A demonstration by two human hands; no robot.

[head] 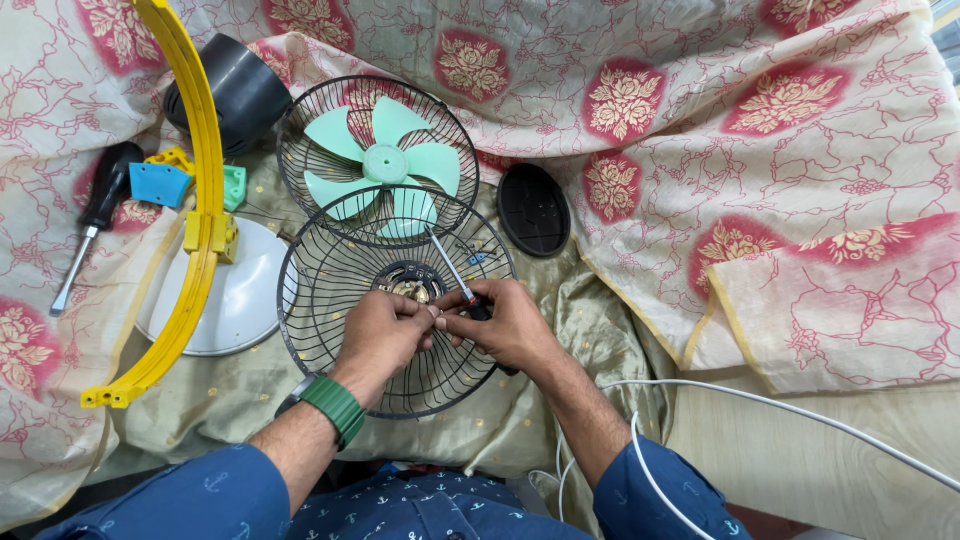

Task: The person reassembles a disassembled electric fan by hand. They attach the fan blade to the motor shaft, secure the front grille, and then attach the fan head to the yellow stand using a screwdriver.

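Near us, our left hand [385,325] pinches a small part over a black wire fan guard [395,300] on the table; our right hand [505,325] grips a thin screwdriver [452,270]. Farther off lies a mint-green fan blade [385,165].

Home repair spot (floral cloth [700,110], fan parts [385,160])

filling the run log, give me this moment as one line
left hand: on fan guard | right hand: holds screwdriver | blade: in other guard behind
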